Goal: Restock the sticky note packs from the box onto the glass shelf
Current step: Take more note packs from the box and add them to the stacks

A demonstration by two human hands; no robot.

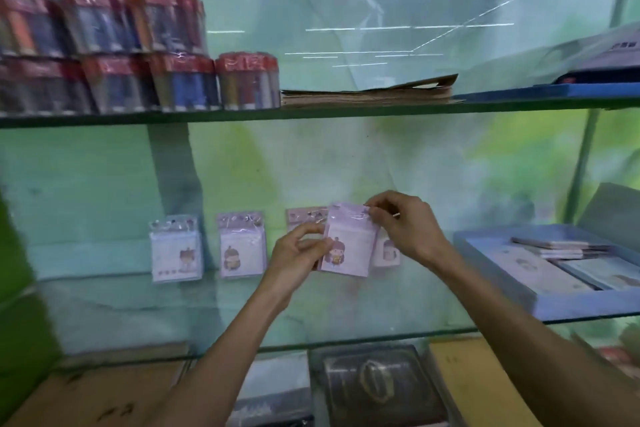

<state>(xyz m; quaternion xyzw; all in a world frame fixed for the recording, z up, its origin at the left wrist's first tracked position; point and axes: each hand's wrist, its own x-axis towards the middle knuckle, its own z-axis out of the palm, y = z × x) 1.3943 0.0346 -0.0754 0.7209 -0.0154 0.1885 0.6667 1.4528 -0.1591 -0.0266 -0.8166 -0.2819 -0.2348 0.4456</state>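
A lilac sticky note pack (349, 241) with a cartoon figure is held upright above the glass shelf (138, 315), a little in front of the back wall. My left hand (299, 250) pinches its lower left edge and my right hand (403, 224) pinches its top right corner. Two packs (176, 248) (241, 244) stand against the wall to the left. A pink pack (304, 218) and a pale pack (388, 251) show partly behind the held one. The blue box (554, 302) lies on the shelf at the right with more packs inside.
The upper glass shelf (311, 113) carries wrapped red-topped cylinder packs (138, 55), a flat stack of brown paper (370, 92) and a blue tray (554, 90). Below the shelf lie a dark framed item (377, 381) and brown boards (485, 385).
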